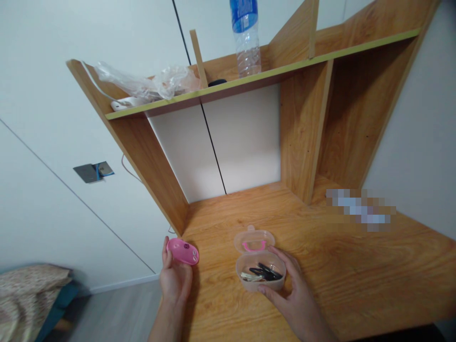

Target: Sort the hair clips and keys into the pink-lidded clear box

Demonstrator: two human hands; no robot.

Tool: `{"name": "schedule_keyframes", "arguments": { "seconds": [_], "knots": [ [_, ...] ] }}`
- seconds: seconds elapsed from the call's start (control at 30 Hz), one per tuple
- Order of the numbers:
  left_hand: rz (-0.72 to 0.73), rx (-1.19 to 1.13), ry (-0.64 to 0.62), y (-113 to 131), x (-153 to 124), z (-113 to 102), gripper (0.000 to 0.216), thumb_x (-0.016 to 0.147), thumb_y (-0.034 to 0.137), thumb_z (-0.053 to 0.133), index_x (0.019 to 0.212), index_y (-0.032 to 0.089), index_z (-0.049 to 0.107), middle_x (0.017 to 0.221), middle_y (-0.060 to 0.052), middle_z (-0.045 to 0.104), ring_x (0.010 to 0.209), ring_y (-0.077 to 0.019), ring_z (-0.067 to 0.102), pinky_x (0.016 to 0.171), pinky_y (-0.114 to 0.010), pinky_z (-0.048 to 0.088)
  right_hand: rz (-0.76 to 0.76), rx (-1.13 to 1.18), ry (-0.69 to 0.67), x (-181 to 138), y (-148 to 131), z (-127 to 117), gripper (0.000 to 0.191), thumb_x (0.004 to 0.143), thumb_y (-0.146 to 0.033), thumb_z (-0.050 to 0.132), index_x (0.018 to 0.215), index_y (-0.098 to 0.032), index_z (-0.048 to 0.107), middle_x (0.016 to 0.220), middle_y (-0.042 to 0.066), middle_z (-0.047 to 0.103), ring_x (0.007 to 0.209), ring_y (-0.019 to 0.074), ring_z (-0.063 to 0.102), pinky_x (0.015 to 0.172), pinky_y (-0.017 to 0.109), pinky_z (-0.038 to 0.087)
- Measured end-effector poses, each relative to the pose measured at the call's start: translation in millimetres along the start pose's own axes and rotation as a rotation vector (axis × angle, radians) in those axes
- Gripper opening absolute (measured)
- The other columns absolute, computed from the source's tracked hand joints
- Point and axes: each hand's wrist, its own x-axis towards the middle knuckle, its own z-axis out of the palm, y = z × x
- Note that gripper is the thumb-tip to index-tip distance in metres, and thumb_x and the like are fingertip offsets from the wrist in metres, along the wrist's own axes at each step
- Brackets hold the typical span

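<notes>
Box: pinched by fingers of right hand | left of box: fingers of left hand gripping pink case, marks illegible | above box: bottle, blue label unreadable

The box looks smooth, translucent plastic; the pink case is glossy plastic; the desk, wood-grained, faintly shiny; the bag, crinkled plastic.

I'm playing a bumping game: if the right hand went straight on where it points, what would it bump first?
Probably the open plastic box; the right hand seems to touch it, though depth is hard to judge.
</notes>
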Motion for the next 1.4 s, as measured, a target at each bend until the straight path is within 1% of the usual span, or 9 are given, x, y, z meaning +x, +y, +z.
{"name": "schedule_keyframes", "arguments": {
  "seconds": [0.17,0.33,0.5,0.67,0.83,0.93,1.03,1.17,1.4],
  "knots": [
    [-0.002,0.043,0.000,-2,-3,6,0.035,0.100,0.019,0.050,0.126,0.038,0.065,0.110,0.003,0.072,0.093,-0.0115,0.068,0.089,-0.030,0.057,-0.013,-0.014,0.004,1,0,0,0.063,0.077,-0.026,0.072,0.135,-0.029,0.048,0.136,0.008,0.054,0.127,0.0305,0.053,0.106,0.049,0.047],
    [0.001,0.082,-0.012,-3,-6,11,0.034,0.099,0.022,0.052,0.125,0.040,0.064,0.116,0.004,0.069,0.097,-0.0116,0.066,0.091,-0.029,0.055,-0.022,-0.018,0.000,1,2,0,0.063,0.078,-0.026,0.071,0.136,-0.028,0.047,0.136,0.009,0.054,0.127,0.0306,0.053,0.106,0.049,0.047],
    [0.012,0.123,-0.055,-4,-8,13,0.032,0.097,0.028,0.059,0.125,0.041,0.064,0.116,0.004,0.068,0.097,-0.0118,0.065,0.091,-0.030,0.053,-0.024,-0.022,0.017,1,1,0,0.061,0.077,-0.026,0.071,0.134,-0.028,0.048,0.134,0.008,0.055,0.127,0.0307,0.053,0.106,0.049,0.047],
    [0.016,0.149,-0.086,-4,-10,15,0.036,0.094,0.029,0.063,0.128,0.041,0.063,0.117,0.003,0.067,0.097,-0.0115,0.064,0.088,-0.028,0.054,-0.031,-0.006,0.006,1,1,1,0.061,0.079,-0.027,0.071,0.135,-0.028,0.047,0.134,0.009,0.054,0.126,0.0304,0.053,0.106,0.051,0.046],
    [0.008,0.161,-0.113,-4,-12,17,0.039,0.092,0.030,0.066,0.129,0.041,0.061,0.113,0.003,0.066,0.090,-0.0125,0.065,0.086,-0.031,0.056,-0.028,-0.024,0.002,0,3,0,0.061,0.078,-0.025,0.070,0.134,-0.027,0.048,0.134,0.009,0.054,0.127,0.0308,0.053,0.106,0.050,0.047],
    [0.006,0.172,-0.125,-4,-11,17,0.040,0.092,0.030,0.066,0.130,0.042,0.061,0.114,0.002,0.065,0.093,-0.0137,0.065,0.086,-0.033,0.056,-0.038,-0.040,0.004,1,4,0,0.060,0.079,-0.025,0.069,0.135,-0.026,0.048,0.135,0.009,0.054,0.127,0.0307,0.053,0.106,0.050,0.046],
    [0.018,0.179,-0.123,-5,-9,15,0.039,0.093,0.029,0.066,0.130,0.043,0.061,0.118,0.002,0.065,0.094,-0.0125,0.064,0.088,-0.032,0.056,-0.044,-0.049,0.010,2,4,0,0.059,0.079,-0.026,0.069,0.134,-0.026,0.049,0.134,0.009,0.055,0.126,0.0312,0.053,0.106,0.051,0.047],
    [0.017,0.200,-0.139,-6,-9,14,0.046,0.089,0.030,0.070,0.132,0.042,0.059,0.113,0.002,0.066,0.088,-0.0128,0.065,0.085,-0.033,0.056,-0.040,-0.044,0.016,2,3,0,0.058,0.078,-0.026,0.069,0.133,-0.027,0.050,0.134,0.009,0.055,0.126,0.0313,0.054,0.106,0.050,0.047],
    [0.033,0.260,-0.132,-9,-11,14,0.059,0.085,0.028,0.075,0.138,0.042,0.054,0.112,0.000,0.067,0.082,-0.0115,0.066,0.074,-0.026,0.055,-0.032,-0.042,0.012,2,0,1,0.058,0.078,-0.023,0.068,0.132,-0.027,0.050,0.134,0.008,0.055,0.126,0.0299,0.054,0.106,0.048,0.047]
  ]
}}
